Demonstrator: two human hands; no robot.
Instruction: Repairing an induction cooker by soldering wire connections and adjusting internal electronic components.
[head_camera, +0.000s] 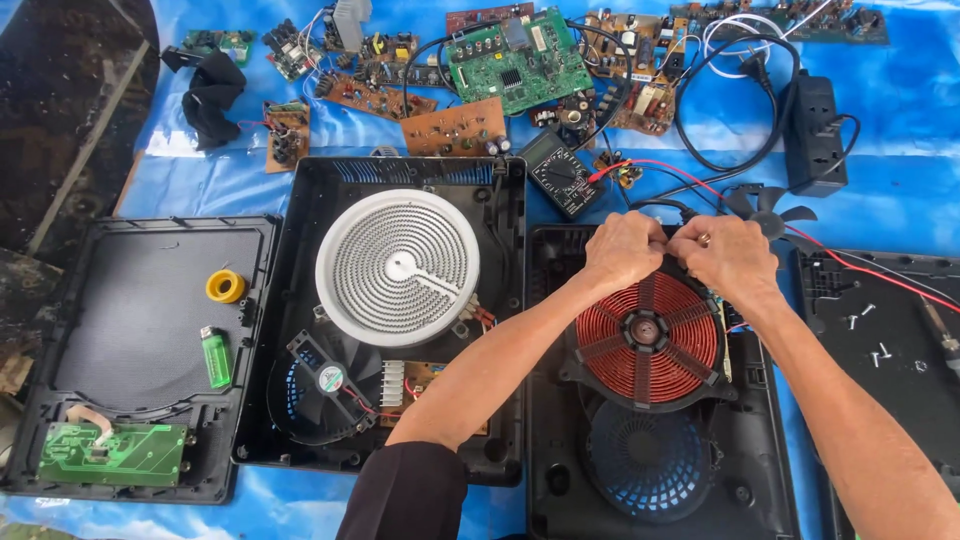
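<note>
Right of centre in the frame, the left hand and right hand meet with fingers curled, pinching something too small to identify. They work at the far edge of the round copper coil. The coil lies flat, facing up, in its black open case.

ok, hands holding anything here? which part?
Both hands, the left hand and the right hand, are pinched together at the far edge of the copper coil. They seem to grip something small there, perhaps a wire; what exactly cannot be told.
</note>
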